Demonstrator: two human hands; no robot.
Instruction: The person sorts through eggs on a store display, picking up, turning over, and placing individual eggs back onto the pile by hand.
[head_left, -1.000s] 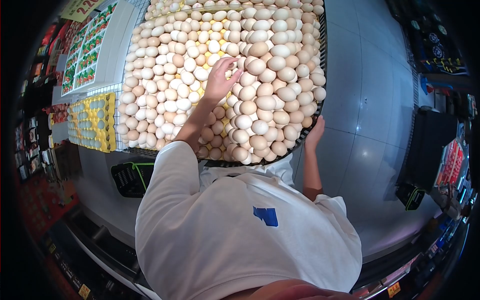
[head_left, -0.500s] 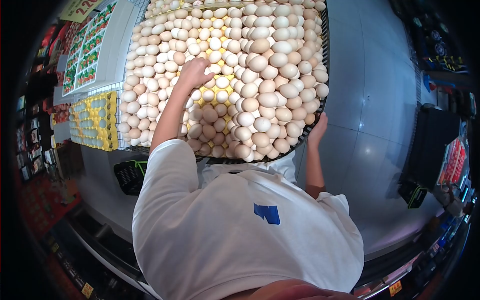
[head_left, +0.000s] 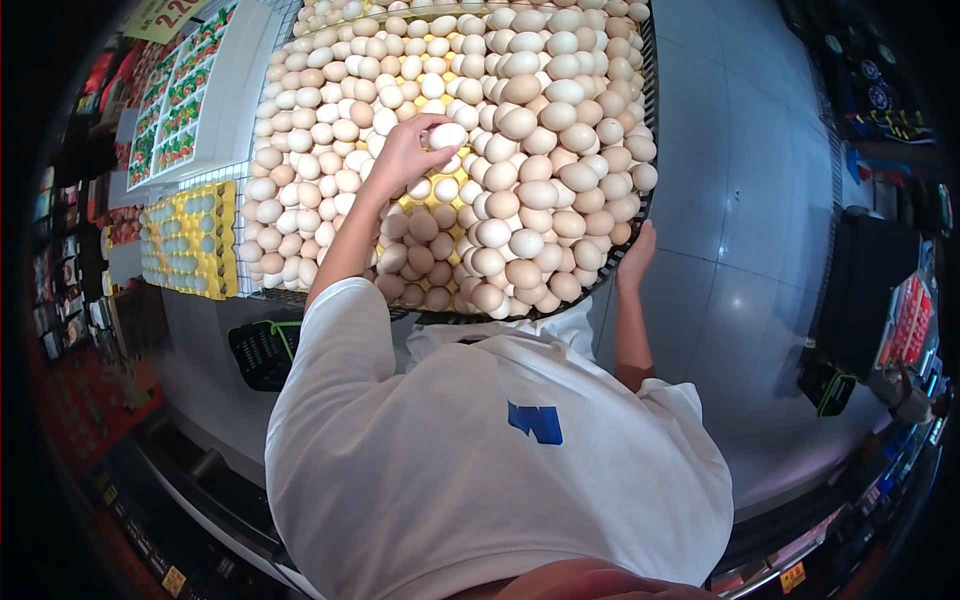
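Observation:
My left hand [head_left: 416, 154] pinches a pale egg [head_left: 447, 135] between thumb and fingers, above a gap in the pile of eggs. Under the gap show yellow egg trays [head_left: 436, 104] with a few eggs sitting in them. White and brown eggs [head_left: 537, 196] are heaped high just right of the hand. My right hand [head_left: 637, 258] lies against the outside of the display's black rim [head_left: 652, 130], fingers stretched out along it and holding no egg.
To the left stand a yellow tray of bluish eggs [head_left: 190, 242] and a white box [head_left: 215, 100] with red and green printed packs. A black shopping basket [head_left: 262, 354] is on the floor at left. Grey floor tiles [head_left: 735, 200] run along the right.
My left hand has moved slightly right and now has a pale egg lifted in its fingers. My right hand stays at the rim.

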